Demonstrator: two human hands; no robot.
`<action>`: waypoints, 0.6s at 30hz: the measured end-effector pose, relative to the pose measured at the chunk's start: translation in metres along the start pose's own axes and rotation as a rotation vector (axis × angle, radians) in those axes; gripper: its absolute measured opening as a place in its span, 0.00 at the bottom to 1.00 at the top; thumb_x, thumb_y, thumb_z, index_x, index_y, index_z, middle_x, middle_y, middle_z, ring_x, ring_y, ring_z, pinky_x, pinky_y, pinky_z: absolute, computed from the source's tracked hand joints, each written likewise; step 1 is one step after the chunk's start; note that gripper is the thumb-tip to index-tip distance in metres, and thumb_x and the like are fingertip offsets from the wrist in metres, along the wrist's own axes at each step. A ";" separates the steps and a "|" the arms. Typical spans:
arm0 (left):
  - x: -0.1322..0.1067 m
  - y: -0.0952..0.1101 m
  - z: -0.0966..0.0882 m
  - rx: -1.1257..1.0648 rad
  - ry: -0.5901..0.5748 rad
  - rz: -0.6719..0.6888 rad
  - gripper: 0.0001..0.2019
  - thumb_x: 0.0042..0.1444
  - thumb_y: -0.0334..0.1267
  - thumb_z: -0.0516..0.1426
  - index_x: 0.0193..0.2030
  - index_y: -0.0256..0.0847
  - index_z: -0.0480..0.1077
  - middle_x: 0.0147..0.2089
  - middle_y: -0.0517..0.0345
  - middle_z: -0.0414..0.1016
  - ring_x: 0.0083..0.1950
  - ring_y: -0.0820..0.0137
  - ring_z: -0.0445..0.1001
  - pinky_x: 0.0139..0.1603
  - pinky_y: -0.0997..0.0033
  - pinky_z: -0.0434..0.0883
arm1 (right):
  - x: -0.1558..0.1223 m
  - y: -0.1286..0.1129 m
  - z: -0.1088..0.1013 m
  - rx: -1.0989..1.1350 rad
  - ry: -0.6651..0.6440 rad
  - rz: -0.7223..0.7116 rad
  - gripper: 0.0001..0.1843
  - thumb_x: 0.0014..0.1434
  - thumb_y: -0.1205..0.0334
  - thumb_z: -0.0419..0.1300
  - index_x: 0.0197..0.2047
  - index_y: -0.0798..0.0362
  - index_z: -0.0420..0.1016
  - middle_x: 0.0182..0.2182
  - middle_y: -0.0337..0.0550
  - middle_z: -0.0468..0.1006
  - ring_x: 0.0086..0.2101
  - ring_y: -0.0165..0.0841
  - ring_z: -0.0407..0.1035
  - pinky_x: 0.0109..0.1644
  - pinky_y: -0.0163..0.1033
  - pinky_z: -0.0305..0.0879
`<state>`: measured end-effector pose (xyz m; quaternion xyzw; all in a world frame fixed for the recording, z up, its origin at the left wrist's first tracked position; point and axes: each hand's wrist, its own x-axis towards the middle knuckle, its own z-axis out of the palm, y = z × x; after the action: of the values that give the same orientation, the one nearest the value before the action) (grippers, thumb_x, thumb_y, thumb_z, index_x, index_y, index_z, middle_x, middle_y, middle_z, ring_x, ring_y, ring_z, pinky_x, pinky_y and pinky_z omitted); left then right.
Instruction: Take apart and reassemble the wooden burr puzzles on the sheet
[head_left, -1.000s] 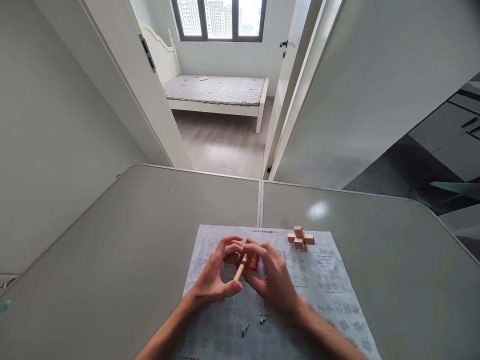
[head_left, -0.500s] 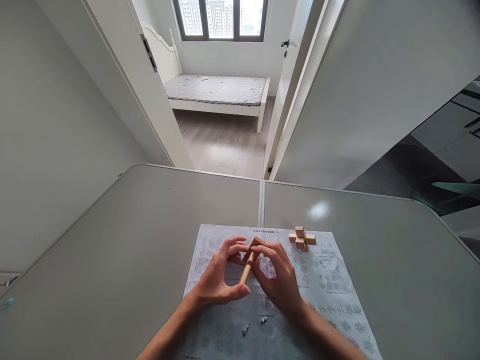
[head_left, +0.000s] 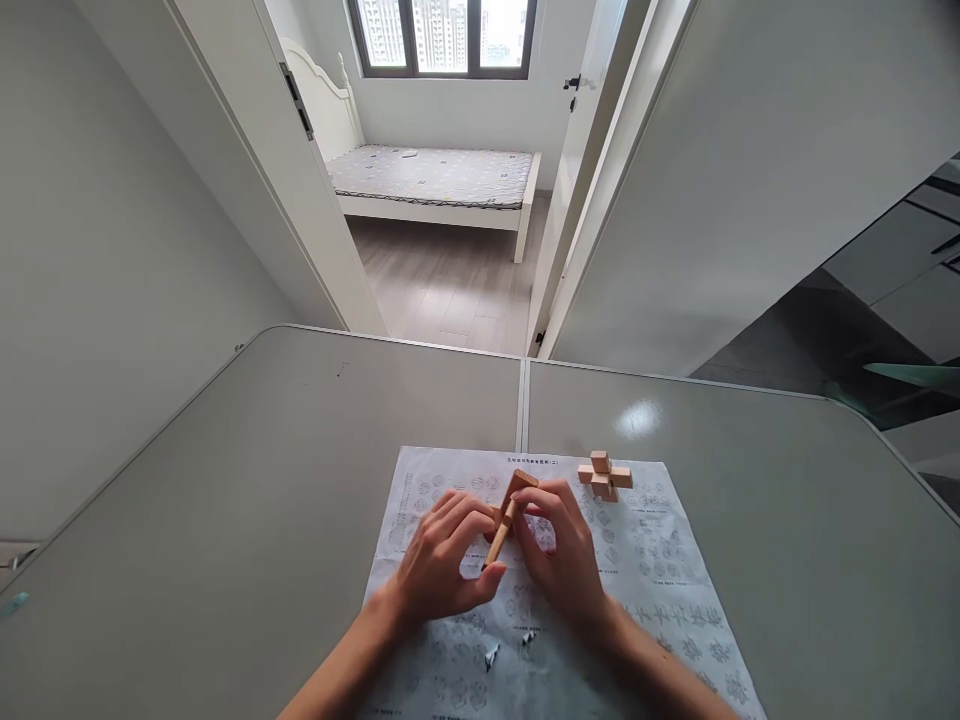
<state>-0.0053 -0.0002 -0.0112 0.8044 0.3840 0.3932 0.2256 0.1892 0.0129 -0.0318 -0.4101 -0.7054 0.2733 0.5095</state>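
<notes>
Several wooden puzzle pieces (head_left: 501, 533) are held together between my two hands, above a printed paper sheet (head_left: 675, 560). One is a slim stick slanting down to the left; a darker, thicker block stands behind its upper end. My left hand (head_left: 448, 560) is closed on the pieces from the left, its thumb at the stick's lower end and its fingers curled behind. From the right, my right hand (head_left: 559, 550) pinches the upper end between thumb and fingers. Fingers partly hide how the pieces join. An assembled wooden burr puzzle (head_left: 602, 476) rests on the sheet's far right.
The grey table (head_left: 225, 540) has a seam (head_left: 523, 405) running away from me. Small torn spots (head_left: 492, 656) mark the sheet near my wrists. Beyond the table, a doorway opens on a bed (head_left: 442, 180); a white wall (head_left: 712, 180) stands at right.
My left fingers have curled in closer around the pieces, and the left hand has turned knuckles-up. The held pieces have shifted slightly right. The burr puzzle stays put.
</notes>
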 end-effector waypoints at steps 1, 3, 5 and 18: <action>0.000 0.000 0.001 0.026 0.005 0.020 0.08 0.68 0.47 0.58 0.41 0.46 0.69 0.40 0.50 0.79 0.39 0.58 0.77 0.46 0.56 0.73 | 0.000 0.000 0.000 -0.007 -0.001 0.003 0.13 0.71 0.71 0.58 0.52 0.44 0.73 0.42 0.42 0.73 0.40 0.36 0.77 0.40 0.43 0.82; 0.000 -0.001 0.003 0.074 0.039 0.073 0.05 0.68 0.40 0.56 0.39 0.46 0.67 0.37 0.53 0.79 0.37 0.61 0.77 0.45 0.58 0.74 | 0.001 0.000 -0.001 -0.018 0.000 0.003 0.13 0.71 0.71 0.57 0.52 0.44 0.73 0.42 0.42 0.73 0.39 0.35 0.77 0.39 0.42 0.82; 0.001 0.000 0.005 0.130 0.087 0.131 0.06 0.66 0.31 0.54 0.38 0.45 0.65 0.33 0.57 0.78 0.33 0.65 0.75 0.44 0.61 0.76 | 0.002 0.000 -0.002 -0.024 0.004 0.002 0.13 0.71 0.72 0.56 0.51 0.44 0.74 0.41 0.42 0.73 0.38 0.35 0.76 0.38 0.41 0.82; 0.007 0.005 0.008 0.332 0.162 0.123 0.13 0.61 0.25 0.58 0.30 0.45 0.61 0.26 0.64 0.72 0.28 0.71 0.75 0.38 0.68 0.78 | -0.002 0.004 0.000 -0.077 0.068 0.026 0.17 0.72 0.71 0.57 0.58 0.41 0.74 0.49 0.47 0.73 0.47 0.40 0.78 0.44 0.47 0.83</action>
<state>0.0062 0.0014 -0.0097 0.8182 0.4107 0.4010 0.0335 0.1906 0.0132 -0.0360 -0.4477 -0.6922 0.2383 0.5135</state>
